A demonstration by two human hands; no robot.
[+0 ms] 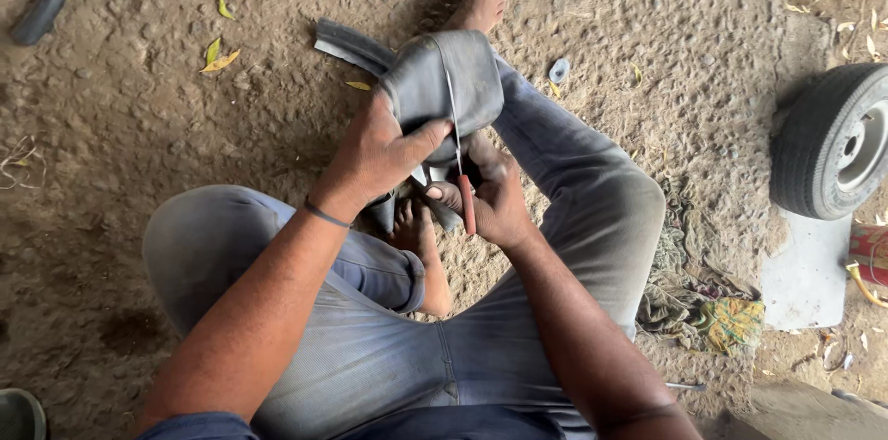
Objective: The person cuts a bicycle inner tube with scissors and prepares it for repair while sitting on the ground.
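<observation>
We see the left hand (pixel 375 158) gripping a folded piece of dark grey rubber inner tube (pixel 444 79) over the knee. The right hand (pixel 495 199) is closed on a red-handled metal blade (pixel 460 162), laid against the rubber, above the dirt floor (pixel 139 98).

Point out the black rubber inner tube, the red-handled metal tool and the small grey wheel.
black rubber inner tube (pixel 435 79), head view, on its folded top over the knee.
red-handled metal tool (pixel 467 204), head view, on the red handle.
small grey wheel (pixel 819 148), head view, on the tyre tread.
</observation>
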